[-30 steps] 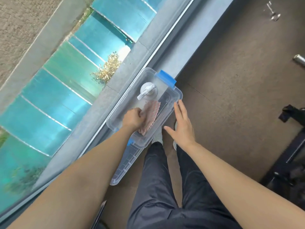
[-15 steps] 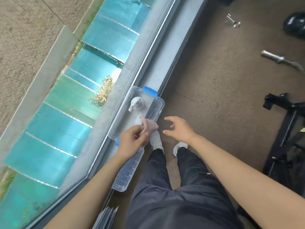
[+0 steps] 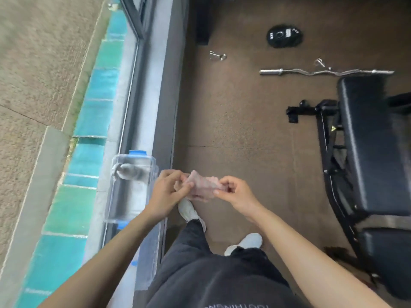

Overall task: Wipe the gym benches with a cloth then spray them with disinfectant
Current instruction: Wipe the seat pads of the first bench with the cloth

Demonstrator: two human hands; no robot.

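Only the head view to go on, so here's what I'm working with. I'm holding the pink cloth up in front of me with both hands, above the brown floor and just right of the clear plastic bin sitting on the window ledge. My left hand is pinching one edge between thumb and fingertips, the rest of the fingers curled in. My right hand is doing the same on the opposite edge, closed tight on the fabric. The cloth is bunched between them, not yet spread.

The spray bottle is lying in the bin, blurry through the plastic. The black padded bench is well off to my right.

I'm thinking the trick here is pulling the edges apart so I'm getting a flat, folded pad instead of a wad, then gripping it in one palm before turning to the bench.
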